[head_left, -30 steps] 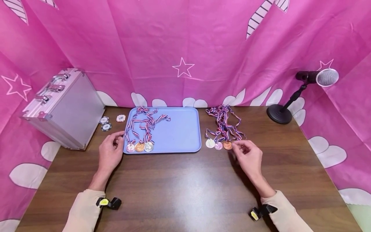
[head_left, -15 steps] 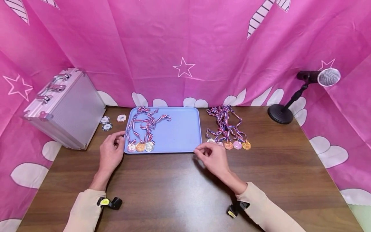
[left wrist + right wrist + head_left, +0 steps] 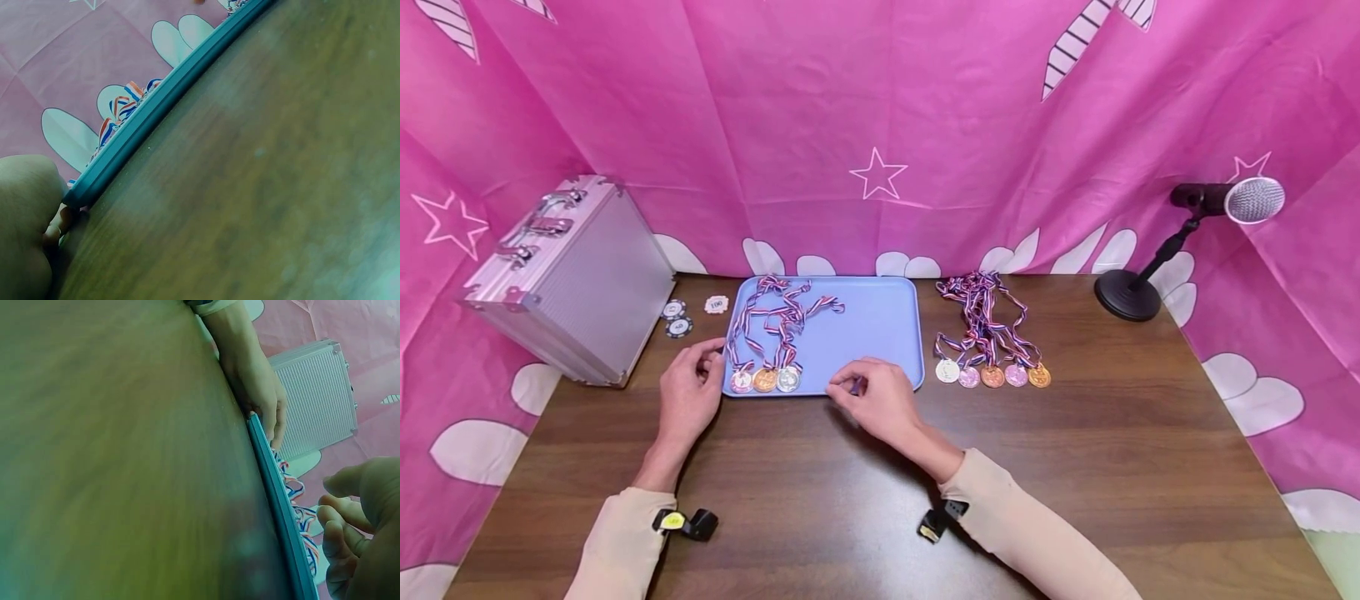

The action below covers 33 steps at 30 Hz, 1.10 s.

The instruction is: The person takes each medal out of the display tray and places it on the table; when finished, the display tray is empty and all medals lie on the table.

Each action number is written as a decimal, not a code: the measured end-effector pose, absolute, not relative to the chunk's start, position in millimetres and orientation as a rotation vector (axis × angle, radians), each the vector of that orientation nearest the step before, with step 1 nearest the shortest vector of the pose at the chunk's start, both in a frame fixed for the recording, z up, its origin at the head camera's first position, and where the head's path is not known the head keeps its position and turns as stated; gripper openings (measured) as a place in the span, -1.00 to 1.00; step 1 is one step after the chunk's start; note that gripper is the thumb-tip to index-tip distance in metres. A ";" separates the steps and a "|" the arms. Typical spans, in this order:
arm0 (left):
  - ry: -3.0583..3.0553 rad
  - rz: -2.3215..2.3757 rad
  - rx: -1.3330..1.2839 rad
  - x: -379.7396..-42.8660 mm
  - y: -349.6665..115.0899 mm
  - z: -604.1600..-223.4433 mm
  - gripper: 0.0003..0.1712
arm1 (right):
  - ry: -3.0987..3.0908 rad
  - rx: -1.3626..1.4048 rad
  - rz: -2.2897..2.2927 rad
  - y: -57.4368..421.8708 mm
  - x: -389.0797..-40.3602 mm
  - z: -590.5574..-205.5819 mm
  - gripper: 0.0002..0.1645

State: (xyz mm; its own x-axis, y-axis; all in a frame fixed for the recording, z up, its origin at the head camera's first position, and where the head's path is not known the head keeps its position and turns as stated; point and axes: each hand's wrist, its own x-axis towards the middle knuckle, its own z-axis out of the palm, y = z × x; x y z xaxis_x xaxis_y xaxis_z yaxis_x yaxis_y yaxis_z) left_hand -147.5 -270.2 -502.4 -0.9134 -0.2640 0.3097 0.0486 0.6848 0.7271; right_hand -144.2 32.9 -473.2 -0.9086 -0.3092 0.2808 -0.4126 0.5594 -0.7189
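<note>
A blue tray lies on the table, with pink, gold and silver medals in a row at its front left. Their striped ribbons trail toward the tray's back. At the tray's left edge, my left hand pinches the rim near the front corner, as the left wrist view also shows. My right hand hovers over the tray's front edge, right of the silver medal. In the right wrist view its thumb and fingers stand apart with nothing between them.
Right of the tray, several medals lie in a row below a heap of tangled ribbons. A silver case and poker chips are at left. A microphone stands at the back right before a pink curtain.
My right hand has moved left from the medals beside the tray to above the tray's front edge. Those medals now show fully. My left hand has stayed at the tray's edge.
</note>
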 end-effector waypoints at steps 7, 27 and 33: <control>-2.533 -1.110 0.199 -147.3 -270.7 -502.1 -0.65 | -2.684 0.614 1.158 0.3 -154.2 -479.3 -0.91; -2.511 -1.105 0.182 -148.5 -270.1 -503.4 -0.67 | -2.715 0.470 1.034 -40.5 -168.3 -491.5 -0.64; -2.503 -1.106 0.179 -147.1 -269.8 -502.1 -0.67 | -2.601 0.514 1.296 -33.9 -171.1 -499.2 -0.82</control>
